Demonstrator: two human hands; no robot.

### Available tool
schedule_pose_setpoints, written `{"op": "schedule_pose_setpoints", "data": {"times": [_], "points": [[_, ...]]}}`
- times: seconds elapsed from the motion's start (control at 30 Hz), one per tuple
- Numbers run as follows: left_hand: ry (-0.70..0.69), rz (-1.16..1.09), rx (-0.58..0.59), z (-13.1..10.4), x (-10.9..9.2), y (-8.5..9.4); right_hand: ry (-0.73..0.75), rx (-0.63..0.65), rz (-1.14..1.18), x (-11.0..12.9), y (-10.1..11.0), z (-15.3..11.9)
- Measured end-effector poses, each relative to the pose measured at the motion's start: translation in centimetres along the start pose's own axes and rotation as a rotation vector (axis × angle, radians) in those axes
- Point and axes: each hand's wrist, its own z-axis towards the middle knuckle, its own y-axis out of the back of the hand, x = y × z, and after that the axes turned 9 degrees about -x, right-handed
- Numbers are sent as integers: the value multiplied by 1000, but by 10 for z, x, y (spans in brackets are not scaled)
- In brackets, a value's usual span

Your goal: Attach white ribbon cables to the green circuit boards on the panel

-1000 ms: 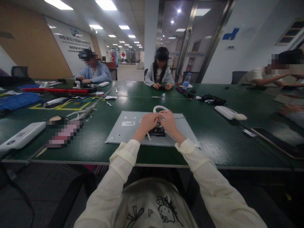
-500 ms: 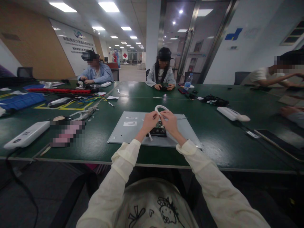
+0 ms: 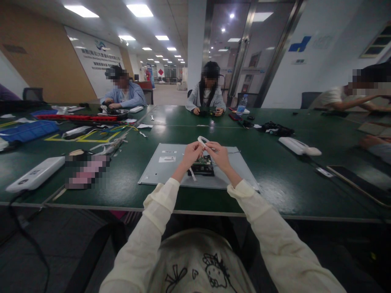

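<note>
— Which markings can be read?
— The wall sign (image 3: 96, 51) bears a wave-like logo above Chinese characters, partly blurred; print on the white labels (image 3: 167, 159) of the grey panel (image 3: 165, 171) is too small.
— And the object in hand?
— A white strip (image 3: 201, 139), bent into a narrow loop above the black-framed circuit board (image 3: 204, 168) lying on the panel. Fingertips of the left hand (image 3: 192, 153) and right hand (image 3: 219, 154) are pinched together on the strip.
</note>
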Motion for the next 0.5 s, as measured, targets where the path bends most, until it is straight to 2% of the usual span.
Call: {"op": "schedule_pose_setpoints", "data": {"times": [0.13,0.3,0.37,0.5], "points": [[24,-67,15,-1,-3,1,-73,30,57,-5,-1,0],[58,-165,61,-1,-4,3,-74,72,136,-9,1,1],[91,-240,33,0,-5,5,-59,105,162,-8,3,2],[146,-348,-111,5,-9,15,-12,145,87,-4,5,3]]}}
